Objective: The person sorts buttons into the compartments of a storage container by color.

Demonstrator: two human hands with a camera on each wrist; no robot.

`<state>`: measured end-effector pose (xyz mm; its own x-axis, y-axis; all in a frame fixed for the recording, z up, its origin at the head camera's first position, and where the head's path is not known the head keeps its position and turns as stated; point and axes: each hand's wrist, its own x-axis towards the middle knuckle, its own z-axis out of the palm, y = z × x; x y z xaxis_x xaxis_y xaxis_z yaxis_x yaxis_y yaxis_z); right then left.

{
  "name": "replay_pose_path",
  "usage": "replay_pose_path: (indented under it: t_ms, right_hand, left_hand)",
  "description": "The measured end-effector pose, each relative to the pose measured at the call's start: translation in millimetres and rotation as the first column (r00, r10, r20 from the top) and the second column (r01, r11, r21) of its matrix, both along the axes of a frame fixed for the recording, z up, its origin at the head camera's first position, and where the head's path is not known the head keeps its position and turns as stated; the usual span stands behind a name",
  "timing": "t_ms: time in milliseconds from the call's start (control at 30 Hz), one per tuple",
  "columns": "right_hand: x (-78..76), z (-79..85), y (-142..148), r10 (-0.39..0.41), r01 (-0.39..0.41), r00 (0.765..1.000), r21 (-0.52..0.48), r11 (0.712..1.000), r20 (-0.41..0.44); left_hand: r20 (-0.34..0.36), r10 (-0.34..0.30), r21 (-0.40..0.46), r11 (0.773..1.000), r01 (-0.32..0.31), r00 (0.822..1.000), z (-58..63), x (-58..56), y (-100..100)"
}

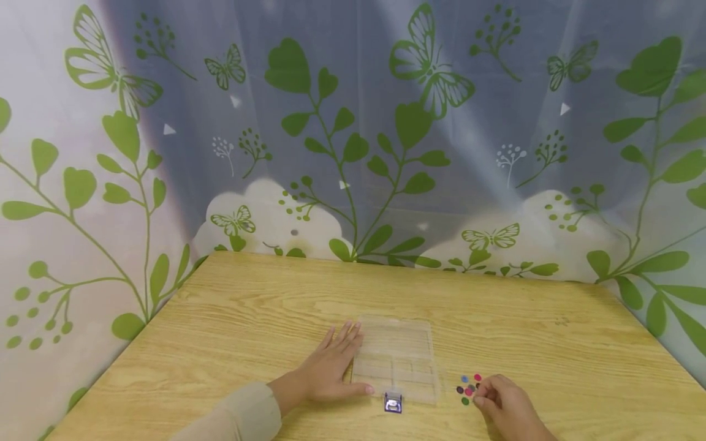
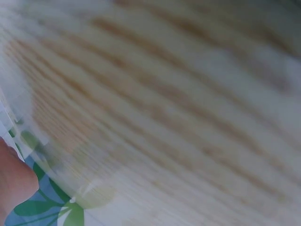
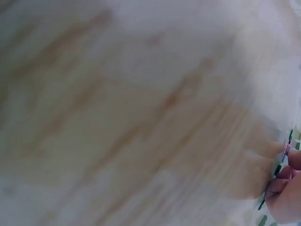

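Note:
A clear plastic compartment box [image 1: 410, 337] lies on the table with dividers in its near half. My left hand [image 1: 333, 364] rests with fingers spread along its left edge, the thumb stretched toward the near corner. Beside the box's near edge sits a small purple-rimmed piece with a shiny middle [image 1: 393, 403]; its kind is unclear. Several small coloured discs [image 1: 465, 379], blue, pink, dark and green, lie loosely grouped right of the box. There my right hand [image 1: 510, 404] pinches thumb and forefinger together on a disc mostly hidden by the fingertips.
The wood-grain table [image 1: 248, 306] runs back to a printed curtain [image 1: 364, 153] with green leaves and butterflies. The curtain also hangs along the left and right sides. Both wrist views show mostly blurred tabletop.

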<state>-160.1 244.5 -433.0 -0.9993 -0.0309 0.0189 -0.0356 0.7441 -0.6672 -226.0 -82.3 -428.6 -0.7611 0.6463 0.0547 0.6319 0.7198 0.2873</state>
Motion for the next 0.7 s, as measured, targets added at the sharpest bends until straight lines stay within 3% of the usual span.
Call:
replay_pose_path:
  t_ms: [233,700]
  right_hand:
    - [-3.6,4.2,-0.8,-0.107,0.107,0.993,0.011,0.994,0.056]
    - [-5.4,9.0,0.1,-0.118,0.119,0.990,-0.007,0.993,0.079]
  left_hand:
    - [0.005,-0.003,-0.004,1.000,0.003,1.000,1.5,0.4,0.0]
    - [0.006,0.000,0.000,1.000,0.000,1.000,2.0,1.8,0.0]
